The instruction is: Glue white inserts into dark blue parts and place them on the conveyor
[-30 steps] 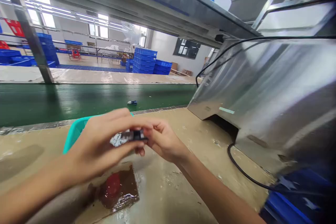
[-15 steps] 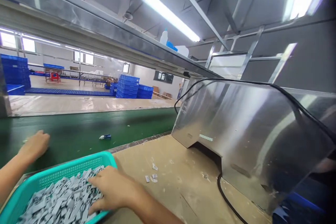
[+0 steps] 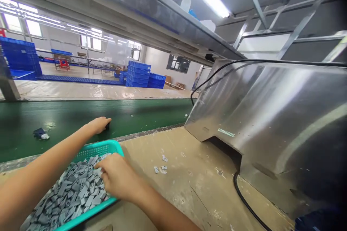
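My left hand point(image 3: 99, 125) reaches over the green conveyor belt point(image 3: 151, 113), its fingers closed on a small dark part point(image 3: 107, 126) that is mostly hidden. At the rim of a turquoise basket point(image 3: 117, 148), my right hand point(image 3: 116, 175) has its fingers bent together among the grey plastic pieces point(image 3: 78, 187) heaped inside. Whether a piece is between those fingertips is hidden. Farther left on the belt lies a dark blue and white part point(image 3: 41, 134). Several small light pieces point(image 3: 164, 168) are on the tan tabletop point(image 3: 173, 195) right of the basket.
A metal machine cover point(image 3: 257, 115) with a black cable point(image 3: 244, 198) stands on the right. Above the belt runs a metal shelf point(image 3: 162, 14) with bottles on it. Stacks of blue crates point(image 3: 138, 74) stand beyond the belt.
My left hand has moved right along the belt and closed on a dark part. My right hand's fingers have drawn together over the basket. Another dark blue and white part now shows at left.
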`<state>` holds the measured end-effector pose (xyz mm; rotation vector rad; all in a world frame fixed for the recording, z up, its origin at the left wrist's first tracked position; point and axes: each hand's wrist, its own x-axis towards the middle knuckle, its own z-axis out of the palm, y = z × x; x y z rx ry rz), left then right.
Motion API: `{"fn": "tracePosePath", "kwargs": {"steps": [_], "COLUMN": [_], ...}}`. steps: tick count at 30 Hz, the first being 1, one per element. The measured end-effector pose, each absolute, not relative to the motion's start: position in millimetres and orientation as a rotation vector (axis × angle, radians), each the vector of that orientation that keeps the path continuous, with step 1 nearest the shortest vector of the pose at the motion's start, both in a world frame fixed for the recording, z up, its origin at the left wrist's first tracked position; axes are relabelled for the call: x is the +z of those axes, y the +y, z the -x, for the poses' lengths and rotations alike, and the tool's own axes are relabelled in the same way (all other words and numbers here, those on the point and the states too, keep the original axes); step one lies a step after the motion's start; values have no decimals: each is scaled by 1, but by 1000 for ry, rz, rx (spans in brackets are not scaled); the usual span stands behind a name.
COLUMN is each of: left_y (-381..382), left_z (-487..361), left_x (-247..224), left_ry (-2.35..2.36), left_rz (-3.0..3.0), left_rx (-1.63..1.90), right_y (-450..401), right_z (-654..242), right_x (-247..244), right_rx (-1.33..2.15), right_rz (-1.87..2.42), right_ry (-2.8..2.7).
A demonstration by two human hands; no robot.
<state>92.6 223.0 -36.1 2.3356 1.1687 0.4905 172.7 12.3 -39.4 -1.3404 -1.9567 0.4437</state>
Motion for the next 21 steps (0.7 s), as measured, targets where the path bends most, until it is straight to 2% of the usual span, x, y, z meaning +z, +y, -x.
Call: {"fn": "tracePosePath", "kwargs": {"steps": [4, 9, 12, 16, 21], "left_y": [176, 81, 29, -15, -31], "left_z": [-77, -43, -20, -4, -1], "left_x": [-4, 20, 14, 7, 11], "left_ry": [1151, 1000, 840, 830, 800], "left_rz": [-2022, -1659, -1523, -1597, -1376], "left_rx": [759, 1064, 863, 523, 398], "right_y": [19, 24, -3, -53, -77], "right_z": [-180, -193, -187, -165, -149], "right_x": [-22, -6, 0, 2, 1], "right_rx": [643, 942, 1010, 862, 859], "right_rz": [1315, 1201, 1157, 1140, 1012], "right_ry": [-1830, -1753, -1661, -1726, -1623]}}
